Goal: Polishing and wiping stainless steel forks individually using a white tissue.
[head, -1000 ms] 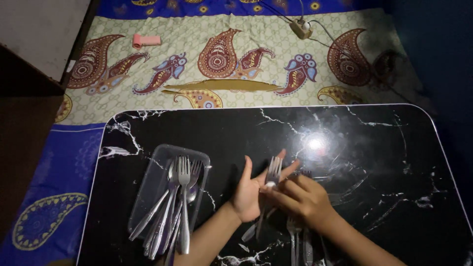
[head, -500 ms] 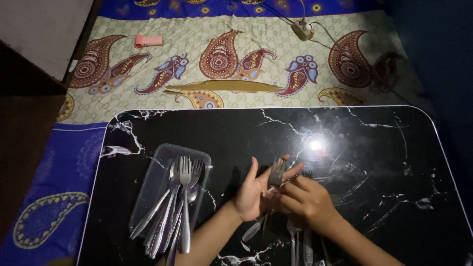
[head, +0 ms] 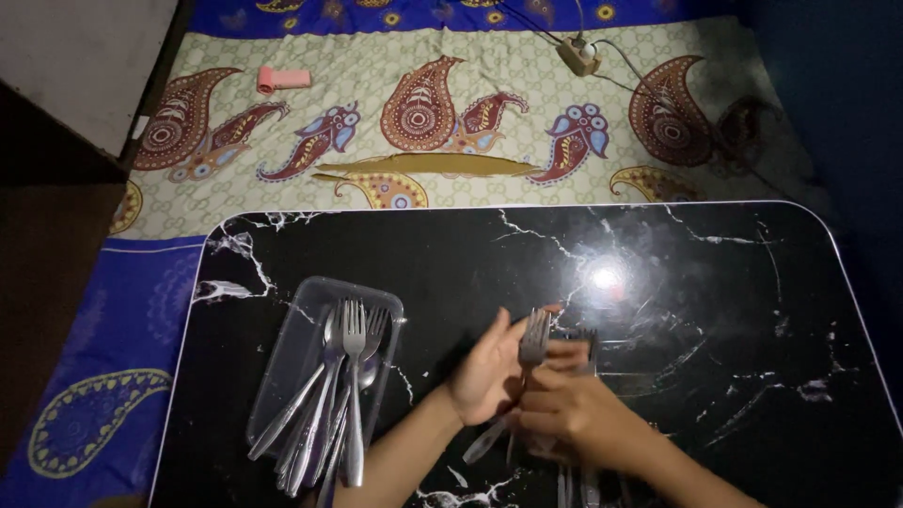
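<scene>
Near the bench's [head: 715,282] six o'clock edge, the right hand [head: 564,406] and left hand [head: 489,369] are pressing together, both gripping one fork [head: 532,341] with its tines pointing to twelve o'clock. At nine o'clock from them, a clear plastic tray [head: 290,339] is holding more forks and spoons. Farther off at twelve o'clock, a paisley cloth [head: 451,113] is carrying a pink roll [head: 282,79] and a plug adapter [head: 578,55].

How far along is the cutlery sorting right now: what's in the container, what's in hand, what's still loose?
Done: several forks and spoons lie in the clear plastic container on the black marble table. In hand: the left hand and right hand together grip a fork, tines up, between them. Left: a few more pieces lie on the table below the right hand, partly hidden.
</scene>
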